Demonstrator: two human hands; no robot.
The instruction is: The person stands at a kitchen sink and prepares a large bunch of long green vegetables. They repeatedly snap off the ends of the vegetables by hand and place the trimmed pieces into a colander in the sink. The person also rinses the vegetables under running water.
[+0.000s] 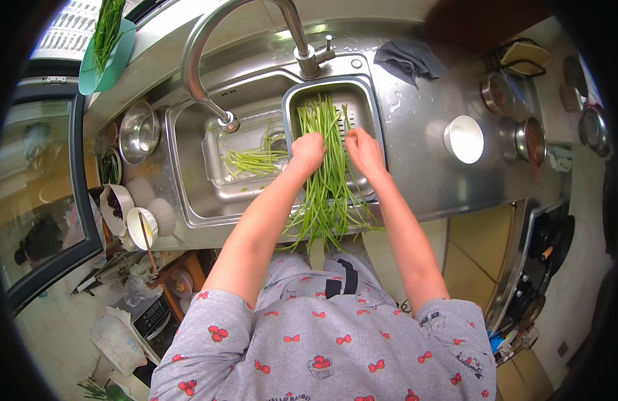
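Observation:
Long green stalks [325, 175] lie across a steel drain basket [371, 95] in the right part of the sink, their thin ends hanging over the front edge. My left hand [310, 150] is a closed fist at the left side of the bunch; its fingers are turned away, so its grip is not clear. My right hand [361, 149] is to the right of the bunch, fingers bent beside a few separate stalks; whether it pinches one is hidden. Shorter green pieces [256, 161] lie in a clear plastic tray [212, 165] in the sink basin [181, 150].
An arched steel faucet [191, 65] reaches over the basin. A grey cloth [409, 60] and a white bowl [464, 140] sit on the right counter. Left of the sink stand a glass bowl [139, 133] and a white bowl with chopsticks [138, 228]. A stove [539, 250] is at the far right.

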